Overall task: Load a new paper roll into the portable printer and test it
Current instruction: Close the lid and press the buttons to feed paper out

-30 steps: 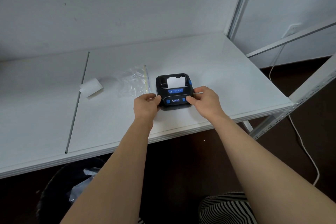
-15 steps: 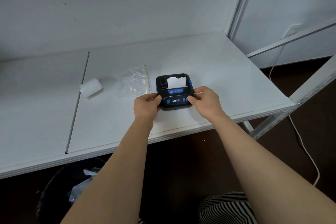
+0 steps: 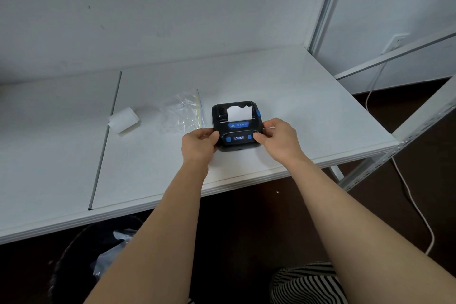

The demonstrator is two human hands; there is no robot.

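Observation:
A small black portable printer (image 3: 237,127) with blue buttons and a lit display lies on the white shelf (image 3: 308,106). A short strip of white paper (image 3: 238,113) sticks out of its top slot, its end ragged. My left hand (image 3: 198,144) grips the printer's left side. My right hand (image 3: 277,138) holds the right side, its thumb lying on the front panel beside the right blue button. A white paper roll (image 3: 124,120) lies on the shelf well to the left.
A crumpled clear plastic bag (image 3: 181,112) lies just left of the printer. A dark seam (image 3: 104,140) runs across the shelf. A bin with plastic (image 3: 108,256) stands below. A white cable (image 3: 407,190) trails on the floor by the shelf frame at right.
The strip of paper stands a little further out of the slot. My right thumb has shifted slightly on the front panel. Both hands stay on the printer.

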